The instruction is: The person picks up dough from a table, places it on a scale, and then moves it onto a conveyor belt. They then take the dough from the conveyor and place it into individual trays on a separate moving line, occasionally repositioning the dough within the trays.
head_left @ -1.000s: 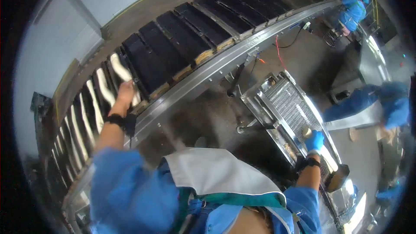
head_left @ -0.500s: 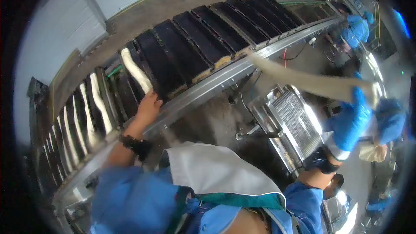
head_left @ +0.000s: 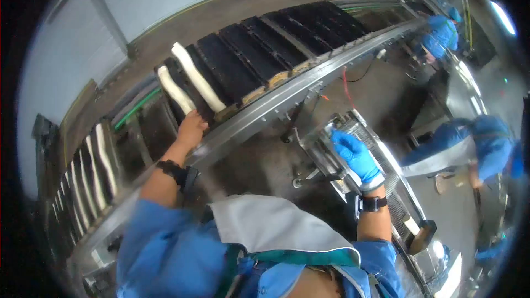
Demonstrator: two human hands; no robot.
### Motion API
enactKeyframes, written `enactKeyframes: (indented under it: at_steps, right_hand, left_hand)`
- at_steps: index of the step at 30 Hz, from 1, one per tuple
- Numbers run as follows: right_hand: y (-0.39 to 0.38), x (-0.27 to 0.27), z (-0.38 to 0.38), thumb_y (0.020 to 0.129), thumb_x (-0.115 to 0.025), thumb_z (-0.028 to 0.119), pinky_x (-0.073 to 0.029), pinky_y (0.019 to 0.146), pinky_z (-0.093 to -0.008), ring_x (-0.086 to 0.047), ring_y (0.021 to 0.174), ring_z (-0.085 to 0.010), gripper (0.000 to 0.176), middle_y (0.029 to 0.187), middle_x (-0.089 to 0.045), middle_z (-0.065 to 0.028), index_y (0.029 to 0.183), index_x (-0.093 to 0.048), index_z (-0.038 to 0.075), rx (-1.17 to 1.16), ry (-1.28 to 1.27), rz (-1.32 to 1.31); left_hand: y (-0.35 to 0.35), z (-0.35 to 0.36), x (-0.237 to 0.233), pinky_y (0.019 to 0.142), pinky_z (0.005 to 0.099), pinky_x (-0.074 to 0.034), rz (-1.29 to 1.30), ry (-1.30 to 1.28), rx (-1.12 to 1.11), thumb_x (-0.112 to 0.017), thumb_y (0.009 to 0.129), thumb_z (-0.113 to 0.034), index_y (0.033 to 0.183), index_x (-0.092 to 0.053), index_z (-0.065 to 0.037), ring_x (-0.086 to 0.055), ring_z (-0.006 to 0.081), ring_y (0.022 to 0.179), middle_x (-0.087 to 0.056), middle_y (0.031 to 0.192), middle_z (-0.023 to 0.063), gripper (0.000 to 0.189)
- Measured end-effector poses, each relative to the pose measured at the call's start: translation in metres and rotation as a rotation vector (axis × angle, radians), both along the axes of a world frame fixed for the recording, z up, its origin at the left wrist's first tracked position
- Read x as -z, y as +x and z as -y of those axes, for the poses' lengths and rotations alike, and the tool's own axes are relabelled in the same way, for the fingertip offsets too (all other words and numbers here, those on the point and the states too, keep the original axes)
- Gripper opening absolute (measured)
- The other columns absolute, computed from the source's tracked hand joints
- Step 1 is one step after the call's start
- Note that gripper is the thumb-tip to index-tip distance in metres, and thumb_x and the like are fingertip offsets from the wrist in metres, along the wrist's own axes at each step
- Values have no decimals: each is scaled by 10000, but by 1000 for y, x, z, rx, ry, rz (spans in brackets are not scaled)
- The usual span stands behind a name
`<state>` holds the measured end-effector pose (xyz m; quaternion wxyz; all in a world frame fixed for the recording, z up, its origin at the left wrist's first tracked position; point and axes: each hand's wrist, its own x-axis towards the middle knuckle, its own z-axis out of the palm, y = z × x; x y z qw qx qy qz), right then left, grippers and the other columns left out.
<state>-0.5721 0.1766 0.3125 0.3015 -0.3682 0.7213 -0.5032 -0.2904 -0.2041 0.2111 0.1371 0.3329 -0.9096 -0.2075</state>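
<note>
My bare left hand (head_left: pixel 192 128) is at the near end of a black pan on the conveyor, its fingers curled over the pan's end. They touch or nearly touch the tip of a pale dough strip (head_left: pixel 175 89) lying in that pan. In the neighbouring pan to the right lies another long dough strip (head_left: pixel 196 76). My right hand (head_left: pixel 356 157), in a blue glove, hangs over a metal rack with a perforated surface (head_left: pixel 395 187); its fingers are loosely bent and apart, with nothing in them.
Several black pans (head_left: pixel 234 58) line the conveyor (head_left: pixel 298 85) to the right; more pans with dough strips (head_left: pixel 102 154) stand to the left. A short dough piece (head_left: pixel 411 224) lies at the rack's near end. One co-worker (head_left: pixel 486 143) bends at the right; another (head_left: pixel 441 36) is farther back.
The long dough strip from my right hand now lies in the pan beside my left hand. My right hand has come left, empty. Pans on the left have moved farther away, widening the gap.
</note>
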Motion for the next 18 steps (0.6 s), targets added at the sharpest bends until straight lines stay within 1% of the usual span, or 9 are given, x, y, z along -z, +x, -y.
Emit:
enactKeyframes:
  at_steps: [1,3,5,6,8,9,12,15,18]
  right_hand:
    - [-31,26,-30,838,-605,128,-436,906,-303,-567,1031,-209,386,1130,-600,-146,1195,-537,-3,79,248,-294]
    - [-90,89,-111,785,-580,118,-449,901,-381,-566,1044,-332,376,1122,-589,-204,1149,-568,24,308,445,-686]
    - [-136,123,-200,722,-564,34,-462,869,-391,-579,985,-351,312,1026,-616,-196,1030,-614,27,534,749,-787]
    - [-122,107,-228,705,-551,12,-475,832,-411,-587,931,-369,279,968,-620,-207,974,-623,28,761,825,-755]
    - [-124,115,-295,771,-550,114,-491,825,-409,-597,981,-355,266,1061,-617,-191,1017,-638,66,658,1351,-526]
    - [-140,155,-349,812,-524,162,-485,849,-410,-593,1013,-337,260,1094,-614,-171,1029,-640,78,330,1505,-490]
    - [-79,143,-355,780,-586,172,-487,845,-427,-610,927,-333,220,969,-652,-166,970,-666,96,604,1337,-756]
    - [-47,121,-338,789,-558,154,-493,810,-439,-621,920,-344,187,1026,-634,-192,924,-667,84,827,1359,-765]
    - [-59,138,-354,771,-583,186,-505,767,-439,-630,874,-356,194,947,-658,-181,897,-663,62,1136,1160,-609]
  left_hand:
    - [-5,4,-1,943,421,-391,10,-15,47,-610,796,-183,891,-623,45,-481,394,1098,-531,1156,249,247]
    - [-16,27,24,942,410,-395,-36,13,95,-633,779,-186,882,-628,45,-481,387,1100,-537,1150,245,253]
    - [-29,36,40,941,399,-398,-44,14,66,-658,761,-192,878,-631,46,-484,383,1100,-538,1153,243,267]
    - [-34,31,33,942,395,-399,-8,-27,41,-667,754,-195,879,-632,46,-486,382,1101,-536,1160,244,274]
    - [-41,30,31,944,388,-398,23,-21,1,-678,747,-202,886,-634,45,-491,379,1105,-526,1181,245,288]
    - [-45,34,36,946,385,-397,15,26,-10,-680,746,-206,892,-636,44,-492,378,1107,-518,1195,246,293]
    - [-55,35,41,945,375,-398,19,35,0,-683,746,-219,908,-637,45,-500,375,1107,-496,1234,244,313]
    - [-65,27,39,945,370,-398,37,78,-56,-674,753,-238,918,-638,50,-504,376,1105,-499,1232,241,334]
    - [-74,26,34,945,372,-396,24,78,-44,-654,764,-253,913,-637,56,-508,374,1095,-523,1197,241,343]
